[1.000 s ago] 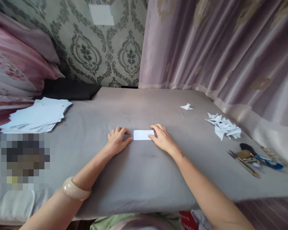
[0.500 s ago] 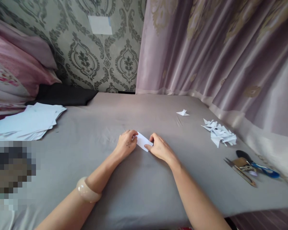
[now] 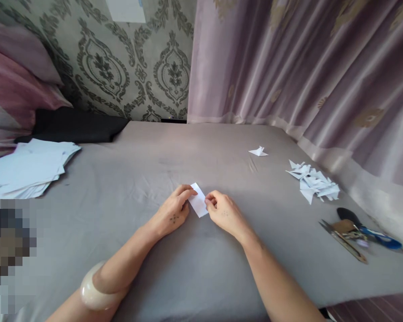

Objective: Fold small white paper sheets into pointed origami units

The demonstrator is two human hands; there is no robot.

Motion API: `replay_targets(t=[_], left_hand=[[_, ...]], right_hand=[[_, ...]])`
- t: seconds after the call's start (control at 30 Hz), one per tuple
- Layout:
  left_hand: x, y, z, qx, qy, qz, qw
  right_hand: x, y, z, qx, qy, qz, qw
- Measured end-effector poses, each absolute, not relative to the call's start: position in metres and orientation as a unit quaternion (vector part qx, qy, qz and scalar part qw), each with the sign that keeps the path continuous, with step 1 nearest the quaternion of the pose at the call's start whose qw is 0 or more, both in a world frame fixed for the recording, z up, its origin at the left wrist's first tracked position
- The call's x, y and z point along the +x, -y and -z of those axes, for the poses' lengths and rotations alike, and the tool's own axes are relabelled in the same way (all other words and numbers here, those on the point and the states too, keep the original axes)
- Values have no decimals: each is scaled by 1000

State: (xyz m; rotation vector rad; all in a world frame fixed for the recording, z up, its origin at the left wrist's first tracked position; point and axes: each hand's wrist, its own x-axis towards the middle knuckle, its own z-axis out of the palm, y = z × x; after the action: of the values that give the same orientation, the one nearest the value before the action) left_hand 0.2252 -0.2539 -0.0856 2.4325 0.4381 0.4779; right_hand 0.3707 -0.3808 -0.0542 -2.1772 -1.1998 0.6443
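Observation:
A small white folded paper (image 3: 199,204) lies between my hands over the middle of the grey cloth surface. My left hand (image 3: 175,208) holds its left side, fingers curled over the upper left edge. The thumb is partly hidden. At the right edge, my right hand (image 3: 223,210) pinches the paper between thumb and fingertips. Off to the right sits a single folded paper bird (image 3: 258,151). A pile of similar white folded papers (image 3: 315,182) lies farther right.
A stack of white paper sheets (image 3: 27,165) is at the left, with a dark folded cloth (image 3: 77,125) behind it. On the right lie thread snips (image 3: 345,243) and a blue-handled tool (image 3: 383,237). A curtain (image 3: 255,62) hangs along the back right.
The paper has turned a little to stand steeper. My right fingers have closed into a pinch at its right edge, and my left fingers reach farther over it. The view has tilted down.

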Motion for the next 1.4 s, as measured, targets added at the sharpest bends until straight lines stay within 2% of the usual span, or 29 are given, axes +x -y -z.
replay_targets(t=[0.1, 0.2, 0.27, 0.37, 0.6, 0.73, 0.83, 0.97, 1.07, 1.13, 1.27, 1.4], left_hand=[[225, 255, 88, 925, -140, -178, 305], [224, 255, 88, 940, -153, -185, 242], [223, 254, 86, 947, -166, -186, 201], [223, 254, 83, 947, -155, -180, 215], [227, 253, 91, 925, -153, -202, 285], [228, 251, 93, 930, -150, -219, 253], [228, 249, 87, 934, -149, -227, 232], [229, 246, 84, 940, -141, -221, 217], [230, 245, 86, 948, -147, -196, 202], [232, 244, 88, 951, -149, -187, 198], [234, 244, 88, 950, -147, -189, 201], [233, 250, 86, 938, -195, -197, 210]], right_hand=[[378, 380, 53, -842, 403, -206, 294], [381, 380, 51, -871, 370, -167, 278], [379, 380, 50, -861, 380, -195, 276], [371, 380, 51, -848, 374, -235, 291], [365, 375, 65, -766, 263, -403, 426], [366, 370, 64, -726, 206, -418, 506], [368, 368, 63, -708, 185, -426, 532], [373, 370, 65, -751, 261, -382, 471], [377, 375, 65, -805, 411, -209, 373], [377, 378, 65, -804, 488, -135, 312], [375, 380, 63, -796, 539, -122, 248], [376, 380, 60, -786, 541, -144, 263]])
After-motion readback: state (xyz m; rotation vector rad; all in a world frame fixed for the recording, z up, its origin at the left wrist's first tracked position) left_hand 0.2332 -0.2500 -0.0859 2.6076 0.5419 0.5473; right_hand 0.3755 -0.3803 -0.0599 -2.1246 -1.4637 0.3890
